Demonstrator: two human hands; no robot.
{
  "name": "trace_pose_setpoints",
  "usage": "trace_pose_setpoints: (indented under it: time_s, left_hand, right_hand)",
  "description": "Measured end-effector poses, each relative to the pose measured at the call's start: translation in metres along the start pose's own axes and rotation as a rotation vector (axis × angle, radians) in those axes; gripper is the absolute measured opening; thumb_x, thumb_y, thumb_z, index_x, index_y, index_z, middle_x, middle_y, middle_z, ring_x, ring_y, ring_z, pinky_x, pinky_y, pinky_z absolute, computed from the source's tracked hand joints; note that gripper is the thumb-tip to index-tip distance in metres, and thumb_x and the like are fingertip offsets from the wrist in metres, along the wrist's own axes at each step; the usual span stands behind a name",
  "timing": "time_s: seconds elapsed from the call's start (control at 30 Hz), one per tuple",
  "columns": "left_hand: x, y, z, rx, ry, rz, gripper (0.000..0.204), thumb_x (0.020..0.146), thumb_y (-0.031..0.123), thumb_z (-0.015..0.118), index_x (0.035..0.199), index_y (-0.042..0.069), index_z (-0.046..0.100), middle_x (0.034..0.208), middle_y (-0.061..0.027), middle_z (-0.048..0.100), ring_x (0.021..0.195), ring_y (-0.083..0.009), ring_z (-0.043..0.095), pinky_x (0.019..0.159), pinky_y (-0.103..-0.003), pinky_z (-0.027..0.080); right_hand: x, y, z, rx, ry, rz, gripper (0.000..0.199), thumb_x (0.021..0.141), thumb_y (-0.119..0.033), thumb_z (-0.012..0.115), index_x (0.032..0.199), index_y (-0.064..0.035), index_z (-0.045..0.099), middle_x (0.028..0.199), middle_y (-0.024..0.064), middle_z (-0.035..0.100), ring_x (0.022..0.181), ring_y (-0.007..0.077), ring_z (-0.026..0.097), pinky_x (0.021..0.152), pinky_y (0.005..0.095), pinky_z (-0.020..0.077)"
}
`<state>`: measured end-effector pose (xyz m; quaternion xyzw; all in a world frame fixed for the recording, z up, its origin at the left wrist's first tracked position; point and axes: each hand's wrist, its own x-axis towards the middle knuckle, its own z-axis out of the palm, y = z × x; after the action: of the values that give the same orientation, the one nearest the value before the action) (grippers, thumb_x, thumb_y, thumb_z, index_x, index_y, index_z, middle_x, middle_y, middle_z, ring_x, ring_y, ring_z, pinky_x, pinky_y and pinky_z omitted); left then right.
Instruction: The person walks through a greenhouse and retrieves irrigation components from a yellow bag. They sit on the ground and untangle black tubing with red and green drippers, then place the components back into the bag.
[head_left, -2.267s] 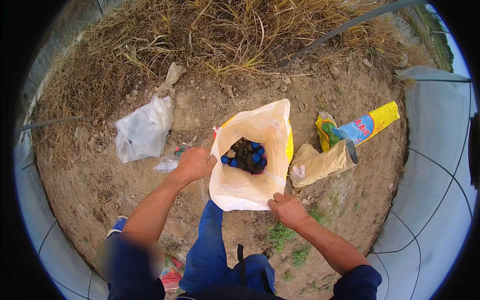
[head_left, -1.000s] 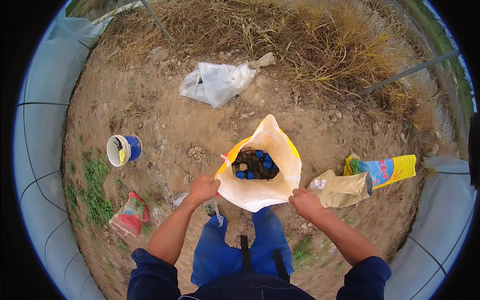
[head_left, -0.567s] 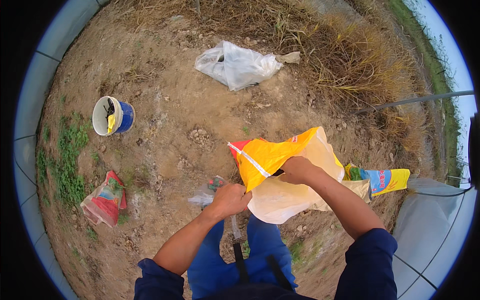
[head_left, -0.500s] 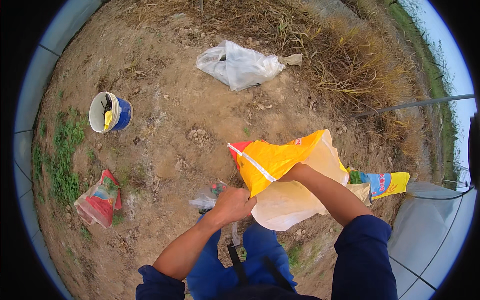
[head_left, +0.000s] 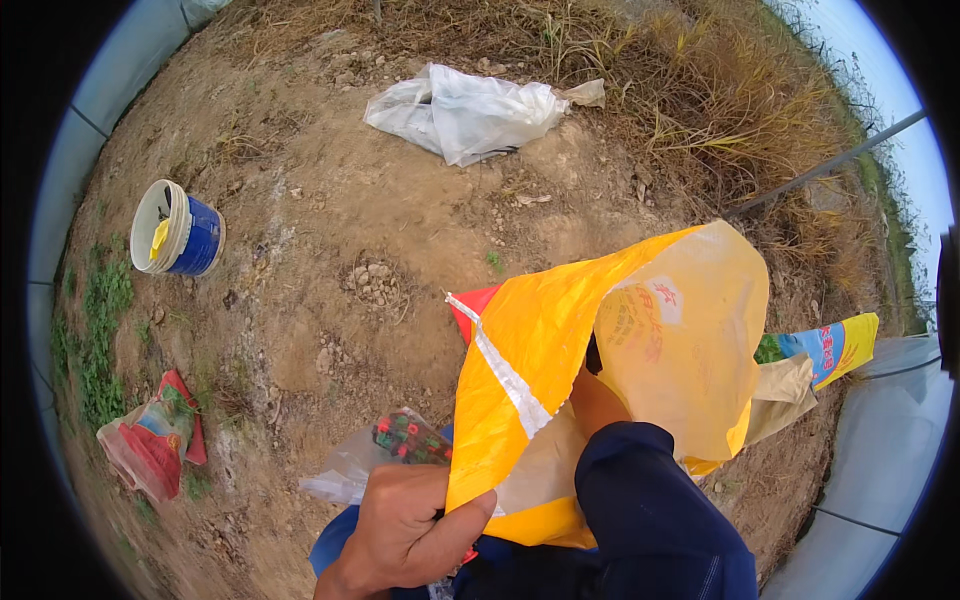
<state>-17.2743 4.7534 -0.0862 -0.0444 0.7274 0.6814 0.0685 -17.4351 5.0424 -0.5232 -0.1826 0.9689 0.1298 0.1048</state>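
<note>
A large yellow woven sack (head_left: 545, 320) with a white seam strip, a red corner and a pale inner side is spread in front of me. My left hand (head_left: 405, 525) pinches its near edge between thumb and fingers. Deep in the sack's wide mouth, my right hand is hidden; only the bare forearm (head_left: 600, 405) and dark blue sleeve (head_left: 650, 500) show. Just beyond my left hand lies a clear plastic bag (head_left: 345, 470) with small red and green pieces (head_left: 410, 437) in it.
A white-and-blue bucket (head_left: 200, 240) with a yellow item inside stands at left. Below it lies a red printed bag (head_left: 150, 450). A white plastic bag (head_left: 480, 115) rests at the far side by dry grass (head_left: 730, 120). A blue-and-yellow bag (head_left: 835, 350) lies right, near plastic sheeting (head_left: 885, 440).
My right arm has reached deeper into the sack, whose mouth has opened wider and risen toward me. My left hand still grips the edge, now lower in the picture.
</note>
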Motion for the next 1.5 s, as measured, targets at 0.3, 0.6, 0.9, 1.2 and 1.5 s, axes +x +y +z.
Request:
trace_pose_setpoints:
  time_s: [0.3, 0.6, 0.9, 1.2, 1.5]
  left_hand:
    - [-0.001, 0.001, 0.03, 0.014, 0.083, -0.059, 0.018, 0.088, 0.007, 0.059, 0.075, -0.006, 0.063, 0.058, -0.0066, 0.059, 0.051, -0.0112, 0.055, 0.048, -0.03, 0.039]
    - [-0.016, -0.003, 0.06, -0.024, 0.249, -0.101, 0.024, 0.089, 0.01, 0.059, 0.07, -0.005, 0.061, 0.055, -0.0012, 0.055, 0.048, -0.0073, 0.048, 0.046, -0.027, 0.032]
    - [-0.025, -0.011, 0.055, -0.043, 0.288, -0.122, 0.027, 0.091, 0.01, 0.057, 0.069, -0.005, 0.061, 0.055, -0.0011, 0.057, 0.049, -0.0066, 0.05, 0.045, -0.027, 0.033]
    - [-0.033, -0.016, 0.049, 0.041, 0.301, -0.156, 0.024, 0.091, 0.007, 0.056, 0.07, -0.005, 0.061, 0.057, -0.0011, 0.057, 0.05, -0.0066, 0.05, 0.046, -0.026, 0.033]
    - [-0.042, -0.029, 0.042, 0.013, 0.298, -0.099, 0.018, 0.092, 0.006, 0.057, 0.081, -0.006, 0.064, 0.061, -0.0036, 0.059, 0.055, -0.0061, 0.051, 0.05, -0.027, 0.038]
  right_hand:
    - [0.001, -0.023, -0.02, -0.101, -0.082, -0.161, 0.06, 0.094, -0.017, 0.051, 0.151, -0.0062, 0.038, 0.107, 0.0153, 0.066, 0.097, 0.0318, 0.061, 0.102, 0.0562, 0.0313]
    - [0.019, 0.0, 0.018, -0.04, -0.003, -0.014, 0.093, 0.07, -0.042, 0.08, 0.148, -0.0116, 0.04, 0.126, 0.0192, 0.053, 0.115, 0.0385, 0.051, 0.098, 0.0519, 0.0334]
    - [0.014, -0.029, 0.004, 0.004, -0.078, 0.129, 0.085, 0.082, -0.037, 0.071, 0.155, -0.0187, 0.031, 0.133, 0.0209, 0.048, 0.121, 0.0443, 0.05, 0.105, 0.0584, 0.0261]
    - [-0.009, -0.036, 0.001, 0.141, 0.033, 0.069, 0.068, 0.072, -0.043, 0.077, 0.128, -0.0139, 0.053, 0.109, 0.011, 0.062, 0.099, 0.0327, 0.06, 0.092, 0.0512, 0.0365]
    - [0.014, -0.024, -0.024, 0.258, -0.28, 0.121, 0.068, 0.074, -0.036, 0.072, 0.135, -0.0126, 0.051, 0.122, 0.0147, 0.063, 0.114, 0.035, 0.058, 0.101, 0.0557, 0.0334]
